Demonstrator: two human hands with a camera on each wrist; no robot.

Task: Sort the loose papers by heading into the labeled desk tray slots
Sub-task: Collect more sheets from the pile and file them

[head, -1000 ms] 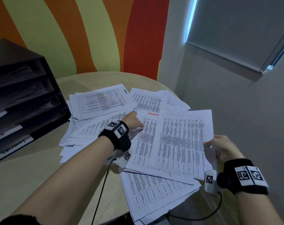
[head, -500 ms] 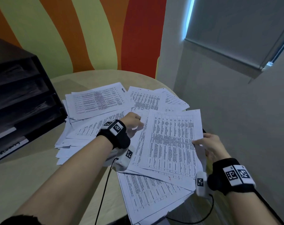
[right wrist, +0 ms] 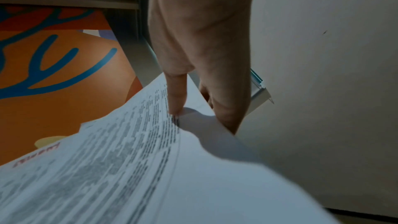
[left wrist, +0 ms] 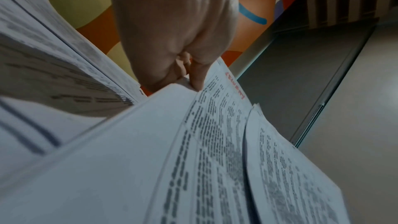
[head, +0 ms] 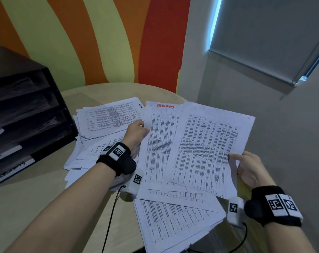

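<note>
Two printed sheets are lifted off the pile. My left hand (head: 139, 130) pinches the left edge of the sheet with a red handwritten heading (head: 159, 139), thumb on top (left wrist: 197, 76). My right hand (head: 246, 167) pinches the right edge of the other table-printed sheet (head: 208, 148), which overlaps the first; its thumb (right wrist: 176, 94) lies on the print and its fingers are under the paper. More loose papers (head: 109, 119) lie spread on the round table (head: 27, 198). The black desk tray (head: 23, 121) with white labelled slots stands at the left.
The tray slots hold papers, and their labels (head: 14, 168) are too dark to read. A striped orange, yellow and red wall stands behind the table. A grey wall and a window blind (head: 264, 33) are on the right. A lower stack of papers (head: 173, 221) overhangs the table's near edge.
Both hands have lifted their sheets up from the pile. The left hand, which rested on the papers before, now pinches the red-headed sheet, and its heading has come into sight.
</note>
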